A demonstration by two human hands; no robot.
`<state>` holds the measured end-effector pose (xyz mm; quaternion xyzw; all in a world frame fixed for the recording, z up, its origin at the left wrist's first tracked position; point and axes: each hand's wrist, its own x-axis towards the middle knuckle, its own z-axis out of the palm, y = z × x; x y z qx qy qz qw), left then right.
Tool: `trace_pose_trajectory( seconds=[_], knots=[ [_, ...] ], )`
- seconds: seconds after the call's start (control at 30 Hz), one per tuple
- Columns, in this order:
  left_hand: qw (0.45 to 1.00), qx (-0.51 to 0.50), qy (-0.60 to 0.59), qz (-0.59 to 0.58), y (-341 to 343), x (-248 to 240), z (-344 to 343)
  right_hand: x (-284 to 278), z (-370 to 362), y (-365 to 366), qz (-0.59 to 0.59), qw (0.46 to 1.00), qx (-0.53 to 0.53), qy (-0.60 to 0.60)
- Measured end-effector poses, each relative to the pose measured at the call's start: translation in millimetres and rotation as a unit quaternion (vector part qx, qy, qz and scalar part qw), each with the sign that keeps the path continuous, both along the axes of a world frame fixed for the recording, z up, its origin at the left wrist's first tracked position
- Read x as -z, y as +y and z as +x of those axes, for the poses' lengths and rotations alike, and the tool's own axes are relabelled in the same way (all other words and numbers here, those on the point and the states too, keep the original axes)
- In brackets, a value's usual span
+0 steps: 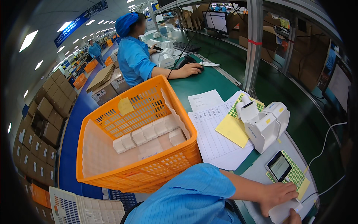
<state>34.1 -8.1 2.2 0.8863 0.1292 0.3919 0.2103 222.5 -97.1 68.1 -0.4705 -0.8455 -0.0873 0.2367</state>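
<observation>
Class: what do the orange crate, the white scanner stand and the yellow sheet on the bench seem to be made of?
Crate: moulded plastic, matt, judging by its lattice walls. Scanner stand: smooth white plastic, slight sheen, rounded shell. Yellow sheet: probably paper, thin, flat and matt.

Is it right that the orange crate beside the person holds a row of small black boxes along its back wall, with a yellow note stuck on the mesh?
Not quite. The head view shows the small boxes in the orange crate are white, not black. They do sit in a row near the back wall, and a yellow note is stuck on the mesh.
</observation>
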Motion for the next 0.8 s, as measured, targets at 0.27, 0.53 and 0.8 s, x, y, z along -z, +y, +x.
trace_pose_trajectory(
  seconds=[0.27, 0.53, 0.8],
  knots=[
    [1.000, -0.004, -0.001, 0.002, -1, -1, 2, -2, -8, -3, 0.022, 1.000, -0.002, -0.014],
    [1.000, -0.012, -0.009, 0.012, -1, 1, 4, -6, -13, -4, 0.081, 0.995, -0.063, -0.001],
    [1.000, 0.000, -0.019, 0.008, -1, 0, 4, -8, -15, -5, 0.134, 0.987, -0.077, -0.038]
  ],
)
